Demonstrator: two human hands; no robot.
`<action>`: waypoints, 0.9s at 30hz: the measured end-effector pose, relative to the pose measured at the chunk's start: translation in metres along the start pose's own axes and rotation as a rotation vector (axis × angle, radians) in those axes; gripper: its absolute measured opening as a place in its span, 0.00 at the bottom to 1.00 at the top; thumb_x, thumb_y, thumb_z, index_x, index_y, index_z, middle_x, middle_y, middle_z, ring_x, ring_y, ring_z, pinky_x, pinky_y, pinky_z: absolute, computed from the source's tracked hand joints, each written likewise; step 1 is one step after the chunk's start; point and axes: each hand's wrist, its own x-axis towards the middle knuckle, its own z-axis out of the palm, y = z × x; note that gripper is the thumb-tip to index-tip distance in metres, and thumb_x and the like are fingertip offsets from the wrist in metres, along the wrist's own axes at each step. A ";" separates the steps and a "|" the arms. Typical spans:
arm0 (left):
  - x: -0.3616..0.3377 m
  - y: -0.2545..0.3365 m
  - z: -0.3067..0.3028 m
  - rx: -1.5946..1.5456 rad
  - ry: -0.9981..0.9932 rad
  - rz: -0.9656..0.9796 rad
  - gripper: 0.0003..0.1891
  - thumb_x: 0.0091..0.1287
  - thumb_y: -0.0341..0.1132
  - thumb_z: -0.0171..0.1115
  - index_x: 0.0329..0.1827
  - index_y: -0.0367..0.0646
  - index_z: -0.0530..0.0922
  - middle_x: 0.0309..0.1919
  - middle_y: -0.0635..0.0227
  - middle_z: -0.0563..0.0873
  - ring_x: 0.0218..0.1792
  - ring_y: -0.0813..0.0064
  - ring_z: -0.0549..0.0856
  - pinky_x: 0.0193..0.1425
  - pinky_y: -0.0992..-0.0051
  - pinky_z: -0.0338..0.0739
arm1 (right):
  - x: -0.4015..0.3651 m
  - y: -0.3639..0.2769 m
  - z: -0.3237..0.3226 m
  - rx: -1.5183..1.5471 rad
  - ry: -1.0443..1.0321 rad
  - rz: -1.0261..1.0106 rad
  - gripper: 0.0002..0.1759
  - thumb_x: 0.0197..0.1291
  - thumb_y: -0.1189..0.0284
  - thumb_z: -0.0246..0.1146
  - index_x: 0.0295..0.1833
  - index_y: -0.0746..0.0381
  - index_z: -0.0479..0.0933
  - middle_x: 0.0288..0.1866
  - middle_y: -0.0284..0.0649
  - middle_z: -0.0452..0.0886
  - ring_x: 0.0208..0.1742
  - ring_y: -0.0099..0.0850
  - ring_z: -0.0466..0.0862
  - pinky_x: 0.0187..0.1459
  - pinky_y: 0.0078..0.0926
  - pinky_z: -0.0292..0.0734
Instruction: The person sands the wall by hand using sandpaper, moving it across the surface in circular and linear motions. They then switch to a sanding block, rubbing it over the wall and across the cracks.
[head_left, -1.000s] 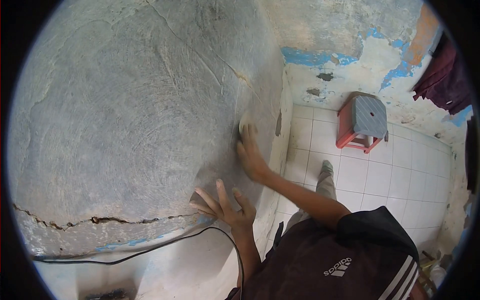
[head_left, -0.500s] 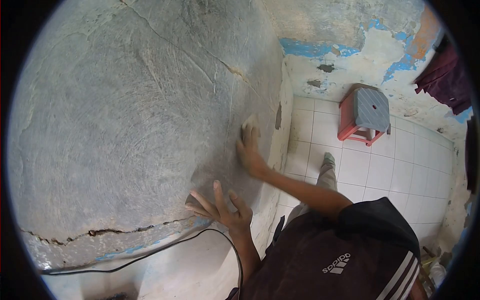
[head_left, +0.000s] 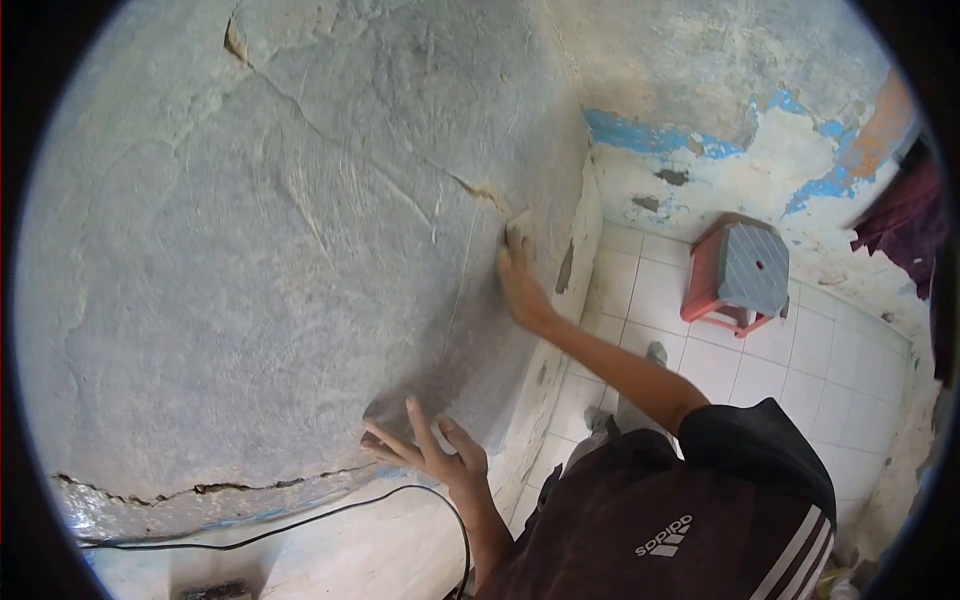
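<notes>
The grey plastered wall (head_left: 250,300) fills the left and middle of the view, with rough swirl marks and a few cracks. Low on it, my left hand (head_left: 437,455) has its fingers spread, with the fingertips at the surface beside a dark shadow. Higher up and to the right, my right hand (head_left: 522,285) is against the wall near its right edge. Its fingers are bent round something small and pale, too unclear to name. A short yellowish crack (head_left: 480,192) lies just above that hand.
A red stool with a grey top (head_left: 755,268) stands on white floor tiles (head_left: 655,290) at the right. Dark red cloth (head_left: 905,225) hangs at the far right. A black cable (head_left: 300,522) runs below the long lower crack (head_left: 200,490). Peeling blue paint marks the far wall.
The view has shifted, with the stool lower in it. My right hand stays near the wall's right edge, and my left hand sits lower and slightly further left in view.
</notes>
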 end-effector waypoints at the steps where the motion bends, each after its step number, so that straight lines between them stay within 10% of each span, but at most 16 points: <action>1: 0.003 0.006 0.001 0.031 0.007 -0.040 0.23 0.75 0.40 0.47 0.72 0.48 0.72 0.80 0.46 0.49 0.79 0.34 0.40 0.71 0.26 0.34 | -0.011 0.008 0.014 -0.056 0.009 -0.033 0.34 0.78 0.61 0.39 0.79 0.71 0.44 0.80 0.68 0.35 0.80 0.66 0.37 0.78 0.55 0.42; 8: 0.033 0.059 0.016 -0.002 0.109 -0.271 0.27 0.76 0.46 0.44 0.74 0.44 0.69 0.80 0.42 0.41 0.78 0.34 0.33 0.71 0.28 0.32 | 0.006 0.043 0.002 -0.109 -0.087 -0.053 0.36 0.78 0.56 0.41 0.81 0.66 0.42 0.82 0.61 0.36 0.82 0.59 0.35 0.79 0.50 0.37; 15: 0.079 0.103 0.054 0.019 0.179 -0.373 0.28 0.78 0.49 0.44 0.76 0.44 0.66 0.80 0.42 0.37 0.78 0.36 0.30 0.72 0.29 0.30 | 0.115 0.017 -0.073 0.586 0.023 0.122 0.41 0.76 0.51 0.45 0.81 0.65 0.41 0.84 0.52 0.33 0.84 0.46 0.34 0.80 0.40 0.33; 19: 0.115 0.127 0.076 0.028 0.193 -0.356 0.29 0.78 0.49 0.44 0.77 0.45 0.65 0.80 0.42 0.36 0.77 0.33 0.29 0.71 0.27 0.30 | 0.060 0.016 -0.057 -0.071 -0.244 0.009 0.43 0.75 0.53 0.49 0.82 0.60 0.37 0.83 0.59 0.28 0.84 0.51 0.32 0.79 0.49 0.37; 27: 0.182 0.168 0.112 -0.037 0.048 -0.299 0.34 0.74 0.58 0.46 0.78 0.48 0.64 0.80 0.40 0.34 0.74 0.27 0.24 0.61 0.19 0.22 | 0.210 -0.003 -0.128 -0.075 0.093 -0.330 0.41 0.75 0.54 0.49 0.82 0.60 0.39 0.82 0.64 0.34 0.83 0.57 0.36 0.77 0.56 0.41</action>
